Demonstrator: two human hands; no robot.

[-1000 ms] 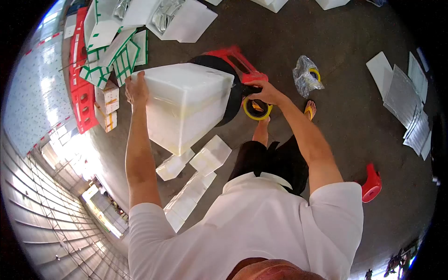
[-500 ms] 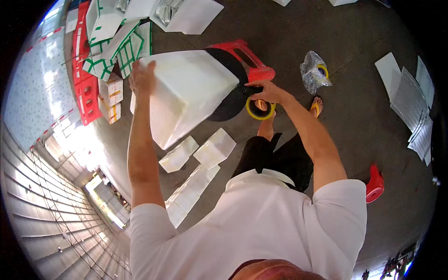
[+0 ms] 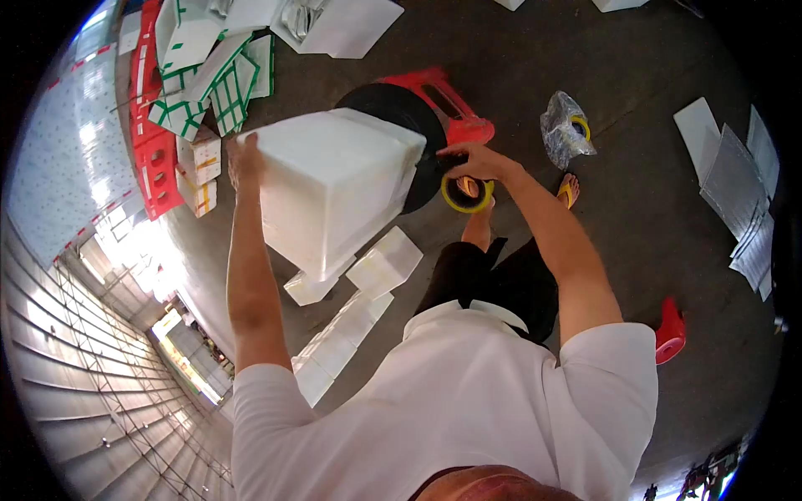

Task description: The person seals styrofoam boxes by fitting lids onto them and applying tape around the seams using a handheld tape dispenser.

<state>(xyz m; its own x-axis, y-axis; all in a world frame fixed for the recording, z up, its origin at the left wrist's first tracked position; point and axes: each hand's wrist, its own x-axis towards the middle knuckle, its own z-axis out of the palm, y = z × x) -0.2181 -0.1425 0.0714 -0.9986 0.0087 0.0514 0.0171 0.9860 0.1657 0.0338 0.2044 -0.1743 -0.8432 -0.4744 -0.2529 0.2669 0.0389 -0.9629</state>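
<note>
White box [image 3: 334, 167], upper centre-left, is turned versus half a second ago, likely presenting a fresh side; left hand [image 3: 245, 164] braces its edge, pinch unclear, right hand's [image 3: 478, 161] grip closes on yellow tape roll [image 3: 468, 208].

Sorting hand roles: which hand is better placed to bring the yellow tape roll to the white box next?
Right, probably. The right hand is right at the yellow tape roll; its exact grip is unclear. The left hand is on the white box's left side, away from the roll.
</note>
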